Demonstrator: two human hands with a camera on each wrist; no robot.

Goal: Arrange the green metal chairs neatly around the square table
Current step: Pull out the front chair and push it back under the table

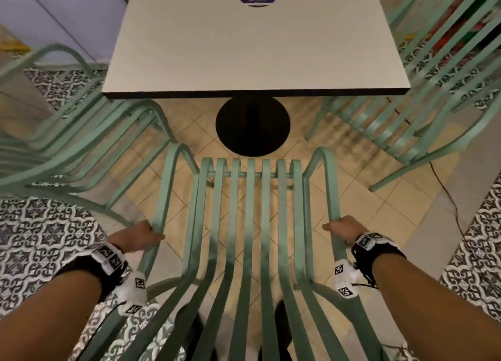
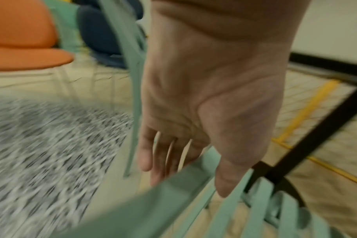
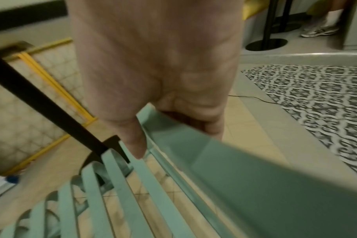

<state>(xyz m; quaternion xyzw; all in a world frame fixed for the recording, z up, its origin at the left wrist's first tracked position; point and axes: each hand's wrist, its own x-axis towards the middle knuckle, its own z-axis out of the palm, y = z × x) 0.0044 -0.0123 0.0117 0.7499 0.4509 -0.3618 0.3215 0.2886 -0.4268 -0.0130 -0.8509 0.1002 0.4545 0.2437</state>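
Observation:
A green metal slatted chair (image 1: 250, 225) stands right in front of me, its seat facing the square white table (image 1: 254, 48) on a black round base (image 1: 252, 126). My left hand (image 1: 151, 233) grips the chair's left armrest (image 2: 153, 201), thumb on the inner side and fingers on the outer side. My right hand (image 1: 336, 226) grips the right armrest (image 3: 255, 177), fingers curled under it. The chair's front edge stops short of the table edge. A second green chair (image 1: 81, 143) stands angled at the table's left, and a third (image 1: 406, 122) at its right.
A thin black cable (image 1: 447, 198) runs over the floor at the right. An orange chair (image 2: 20, 40) and a dark blue one stand further left. Another table's black pedestal (image 3: 269, 41) and a person's shoe (image 3: 320, 29) are beyond on the right.

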